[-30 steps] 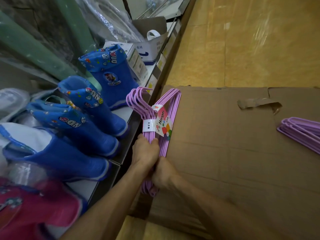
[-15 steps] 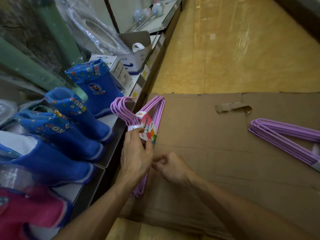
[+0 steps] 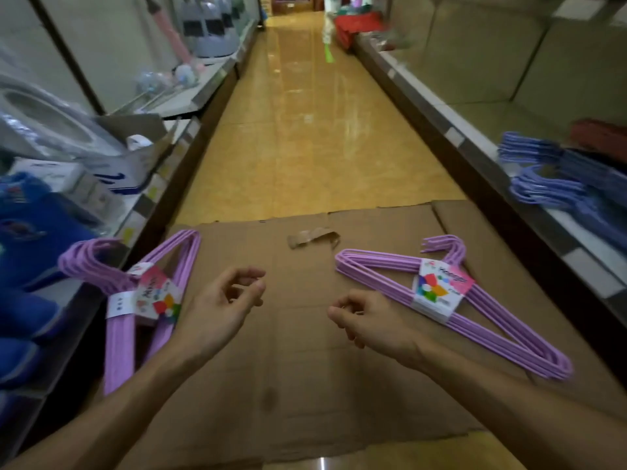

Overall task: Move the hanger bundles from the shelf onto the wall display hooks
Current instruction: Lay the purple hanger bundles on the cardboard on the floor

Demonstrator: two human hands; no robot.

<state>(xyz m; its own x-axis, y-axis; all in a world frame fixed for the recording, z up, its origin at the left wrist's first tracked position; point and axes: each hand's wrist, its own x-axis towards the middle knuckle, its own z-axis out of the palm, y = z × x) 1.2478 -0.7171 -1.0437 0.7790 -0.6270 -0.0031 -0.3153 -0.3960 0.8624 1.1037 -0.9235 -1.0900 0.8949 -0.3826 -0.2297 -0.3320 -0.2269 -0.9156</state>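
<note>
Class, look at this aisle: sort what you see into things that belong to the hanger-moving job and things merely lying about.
Belongs to the job:
left purple hanger bundle
right purple hanger bundle
blue hanger bundles on the right shelf
left hand and right hand, both empty

Just lying about:
flattened cardboard
blue boots
torn tape

Blurred blue boots (image 3: 23, 239) cut by left edge; blue hanger bundles (image 3: 556, 184) smeared.

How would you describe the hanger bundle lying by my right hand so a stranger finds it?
Start at the flattened cardboard sheet on the aisle floor. On its right side lies a lilac hanger bundle, flat, hooks pointing away. Unlike the other lilac bundle, it lies wholly on the cardboard.
</note>
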